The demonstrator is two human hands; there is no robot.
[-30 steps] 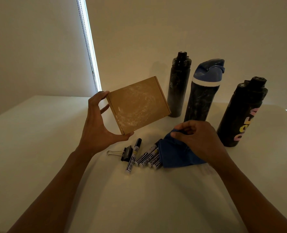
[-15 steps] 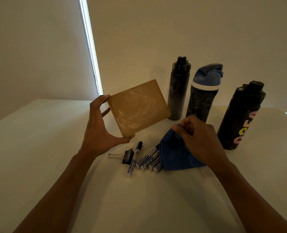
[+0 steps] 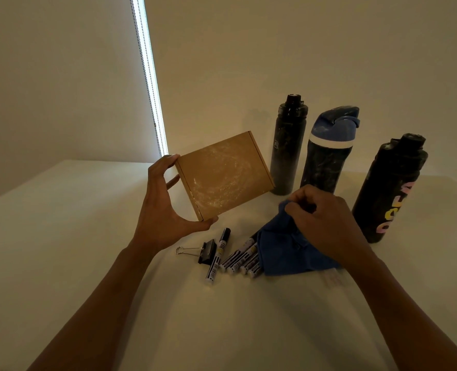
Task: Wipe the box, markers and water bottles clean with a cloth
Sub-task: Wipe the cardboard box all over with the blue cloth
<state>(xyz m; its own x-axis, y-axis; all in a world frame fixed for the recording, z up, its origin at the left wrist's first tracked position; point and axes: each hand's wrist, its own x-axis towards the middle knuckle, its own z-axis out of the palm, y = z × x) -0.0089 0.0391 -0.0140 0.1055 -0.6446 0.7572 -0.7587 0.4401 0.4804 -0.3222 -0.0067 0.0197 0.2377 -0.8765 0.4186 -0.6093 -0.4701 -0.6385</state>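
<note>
My left hand (image 3: 165, 210) holds a flat brown cardboard box (image 3: 223, 175) up off the table, tilted, its dusty white-smeared face toward me. My right hand (image 3: 326, 223) pinches the top of a blue cloth (image 3: 283, 250) that rests on the table and covers the ends of several black-and-white markers (image 3: 242, 259); one more marker (image 3: 219, 253) lies apart to their left. Behind stand three dusty water bottles: a slim black one (image 3: 289, 145), one with a blue lid (image 3: 327, 151), and a black one with coloured letters (image 3: 390, 188) at the right.
A black binder clip (image 3: 204, 250) lies beside the loose marker. The white table (image 3: 88, 236) meets a plain wall behind the bottles. A bright window strip (image 3: 148, 76) runs down the wall at the left.
My right hand has gathered and lifted the cloth's top edge a little higher. The view has shifted slightly; the box stays held in my left hand.
</note>
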